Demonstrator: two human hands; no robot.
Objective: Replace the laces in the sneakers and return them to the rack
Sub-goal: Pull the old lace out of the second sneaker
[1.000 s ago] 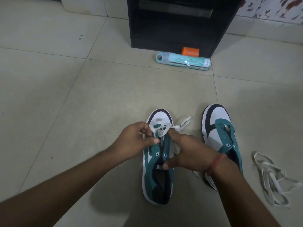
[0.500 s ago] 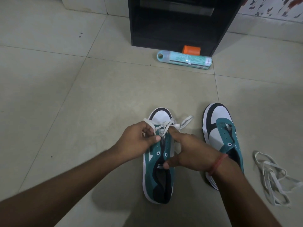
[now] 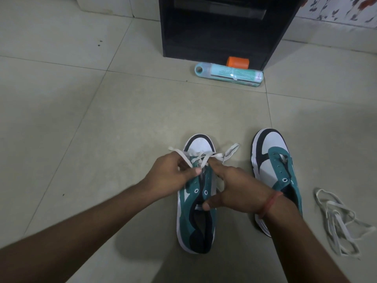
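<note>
Now, from your head camera, your left hand (image 3: 173, 176) pinches the white lace (image 3: 206, 158) between thumb and curled fingers, right over the toe-end eyelets of the near-left sneaker (image 3: 196, 201). The lace crosses there, with one end sticking out past your knuckles on the left and the other trailing right of the toe. Your right hand (image 3: 238, 190) rests across the same sneaker; its forefinger reaches to the crossing, its thumb points left over the tongue, and you cannot tell whether it grips the lace. The second sneaker (image 3: 273, 176) stands unlaced just right of it. A loose lace (image 3: 338, 221) lies further right on the tiled floor (image 3: 102, 119). Far ahead stands the black rack (image 3: 224, 27).
</note>
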